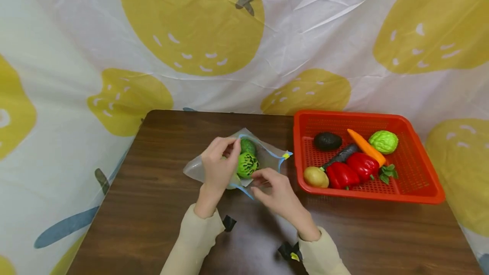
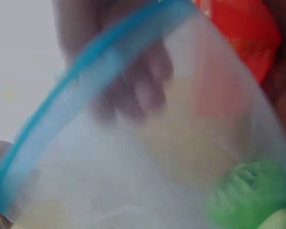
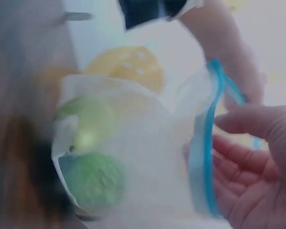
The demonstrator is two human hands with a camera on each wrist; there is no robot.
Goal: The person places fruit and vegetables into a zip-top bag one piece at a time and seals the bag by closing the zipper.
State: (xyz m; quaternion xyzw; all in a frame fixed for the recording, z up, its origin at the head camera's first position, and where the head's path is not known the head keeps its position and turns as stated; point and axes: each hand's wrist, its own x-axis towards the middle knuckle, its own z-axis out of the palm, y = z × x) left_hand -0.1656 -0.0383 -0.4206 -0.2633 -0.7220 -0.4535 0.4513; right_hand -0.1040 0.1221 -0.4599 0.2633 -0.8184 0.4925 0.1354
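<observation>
A clear bag (image 1: 269,161) holding green vegetables (image 1: 247,165) sits on the table (image 1: 153,211) beside the red basket (image 1: 431,177). The left hand (image 1: 220,162) pinches its blue edge (image 3: 206,148); the right hand (image 1: 278,195), apart, meets that edge, but I cannot tell whether it grips

Bag zip (image 3: 208,152) is blue, bagged veg (image 1: 247,164) grn, bskt (image 1: 351,114) red, tbl (image 1: 153,224) brn woodgrain.

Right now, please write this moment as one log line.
left hand: pinches bag edge; right hand: on bag edge; bag: open, green produce inside; basket: right of bag, red peppers inside
</observation>
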